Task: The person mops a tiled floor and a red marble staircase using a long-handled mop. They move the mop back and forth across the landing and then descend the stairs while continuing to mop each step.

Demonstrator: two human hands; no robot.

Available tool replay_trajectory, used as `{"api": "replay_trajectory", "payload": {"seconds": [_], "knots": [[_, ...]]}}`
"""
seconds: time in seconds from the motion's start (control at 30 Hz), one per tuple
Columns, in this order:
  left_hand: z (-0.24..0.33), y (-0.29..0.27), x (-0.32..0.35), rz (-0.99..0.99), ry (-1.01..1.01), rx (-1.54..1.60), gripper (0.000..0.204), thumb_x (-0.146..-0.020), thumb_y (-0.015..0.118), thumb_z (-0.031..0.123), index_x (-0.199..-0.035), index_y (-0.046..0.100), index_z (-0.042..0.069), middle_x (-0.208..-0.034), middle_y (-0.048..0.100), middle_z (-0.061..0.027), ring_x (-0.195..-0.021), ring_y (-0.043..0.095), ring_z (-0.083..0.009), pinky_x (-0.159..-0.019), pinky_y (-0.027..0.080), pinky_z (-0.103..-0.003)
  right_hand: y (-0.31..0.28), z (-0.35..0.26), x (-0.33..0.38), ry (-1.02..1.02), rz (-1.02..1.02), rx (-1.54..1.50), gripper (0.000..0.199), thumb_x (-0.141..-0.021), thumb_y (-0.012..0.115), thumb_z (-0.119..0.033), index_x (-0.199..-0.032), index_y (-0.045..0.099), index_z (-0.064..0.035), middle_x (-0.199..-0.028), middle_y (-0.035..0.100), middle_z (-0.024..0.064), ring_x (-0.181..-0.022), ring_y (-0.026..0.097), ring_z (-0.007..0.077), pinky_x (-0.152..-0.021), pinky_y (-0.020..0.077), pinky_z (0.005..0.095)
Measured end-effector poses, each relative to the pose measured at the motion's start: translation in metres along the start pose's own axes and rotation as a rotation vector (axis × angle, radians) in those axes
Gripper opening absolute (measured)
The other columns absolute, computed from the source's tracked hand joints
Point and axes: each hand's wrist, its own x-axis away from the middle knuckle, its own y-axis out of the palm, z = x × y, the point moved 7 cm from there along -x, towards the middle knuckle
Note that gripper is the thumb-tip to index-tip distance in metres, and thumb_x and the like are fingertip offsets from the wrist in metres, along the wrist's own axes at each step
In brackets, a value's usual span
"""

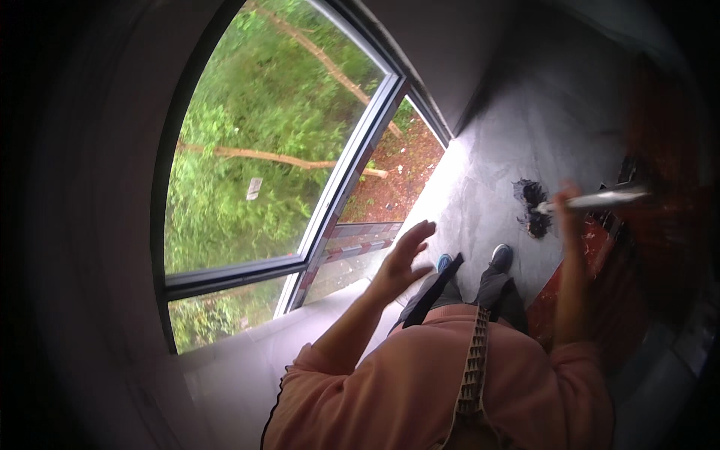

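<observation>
My right hand [568,204] is wrapped round the pale handle of a mop [532,210]. That handle slants off to the right of my fist and looks smeared by motion. Dark, ragged strands of the mop head lie on the grey floor, ahead of my feet and left of the fist. My left hand [406,262] is raised in front of the window side, empty, with thumb and fingers apart.
A large dark-framed window [307,262] fills the left side, with trees outside. Dark red furniture [555,292] stands close on my right. My shoes [501,257] are on the grey floor [487,195]. A wall rises beyond the window.
</observation>
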Motion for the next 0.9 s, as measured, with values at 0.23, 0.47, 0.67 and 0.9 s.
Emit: {"api": "replay_trajectory", "payload": {"seconds": [0.23,0.47,0.67,0.9], "knots": [[-0.267,-0.162,0.095,0.917,-0.610,0.633,0.061,-0.076,0.057,0.013,-0.127,0.024,0.017,-0.112,0.044,-0.0063,-0.105,0.044,-0.0263,-0.084,0.036,-0.045,-0.171,0.044,-0.009,0.207,0.261,-0.118,0.042,-0.080,0.050,-0.016,-0.118,0.041,-0.0022,-0.086,0.050,0.0025,-0.081,0.048,0.0121,-0.079,0.0370,0.0254],[-0.400,-0.290,0.114,1.565,-0.456,0.616,0.050,-0.068,0.051,-0.002,-0.113,0.036,0.015,-0.105,0.044,-0.0042,-0.097,0.044,-0.0207,-0.082,0.035,-0.043,-0.234,0.087,0.041,-0.004,0.275,-0.048,0.037,-0.083,0.044,-0.008,-0.118,0.036,0.0025,-0.121,0.038,0.0139,-0.111,0.039,0.0252,-0.098,0.0317,0.0352],[-0.428,-0.332,0.093,1.660,-0.420,0.354,0.040,-0.066,0.052,-0.003,-0.101,0.043,0.014,-0.102,0.047,-0.0023,-0.094,0.041,-0.0143,-0.081,0.034,-0.039,-0.238,0.062,0.056,-0.130,0.196,0.303,0.029,-0.088,0.037,-0.009,-0.114,0.042,0.0013,-0.127,0.028,0.0167,-0.113,0.037,0.0298,-0.092,0.0389,0.0414],[-0.431,-0.377,0.097,1.635,-0.608,0.164,0.044,-0.070,0.060,0.009,-0.110,0.043,0.018,-0.111,0.043,0.0053,-0.101,0.039,-0.0110,-0.085,0.031,-0.029,-0.218,0.053,0.048,-0.280,0.132,0.604,0.028,-0.089,0.038,-0.010,-0.114,0.044,-0.0007,-0.127,0.028,0.0187,-0.112,0.038,0.0306,-0.090,0.0409,0.0390]]}}
